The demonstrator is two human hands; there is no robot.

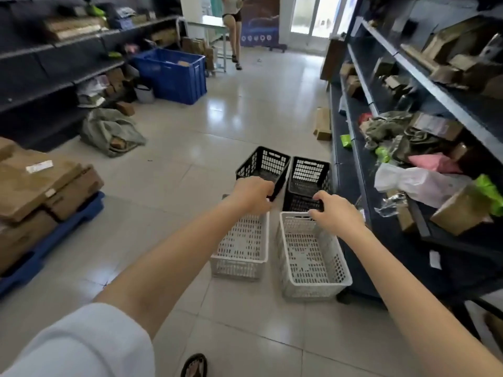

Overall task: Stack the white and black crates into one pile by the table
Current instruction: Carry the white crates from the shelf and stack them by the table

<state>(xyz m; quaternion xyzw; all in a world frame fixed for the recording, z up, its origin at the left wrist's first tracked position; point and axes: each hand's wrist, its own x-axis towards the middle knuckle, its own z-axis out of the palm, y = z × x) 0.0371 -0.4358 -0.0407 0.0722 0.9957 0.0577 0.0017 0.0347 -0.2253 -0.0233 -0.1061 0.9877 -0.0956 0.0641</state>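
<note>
Four perforated plastic crates sit on the tiled floor beside the right-hand shelving. The left black crate (262, 165) is tilted up off the floor, and my left hand (253, 194) grips its near rim. The right black crate (309, 176) stands behind the right white crate (313, 257). My right hand (336, 212) curls over the near rim of the right black crate, just above the white crate's far edge. The left white crate (241, 248) lies under my left forearm; its far end is hidden by my hand.
Dark shelving (402, 227) with boxes and bags lines the right side. Cardboard boxes on a blue pallet (49, 240) stand at left. A large blue bin (171, 74) and a grey sack (111, 131) lie farther back. A person (234, 28) stands by a far table.
</note>
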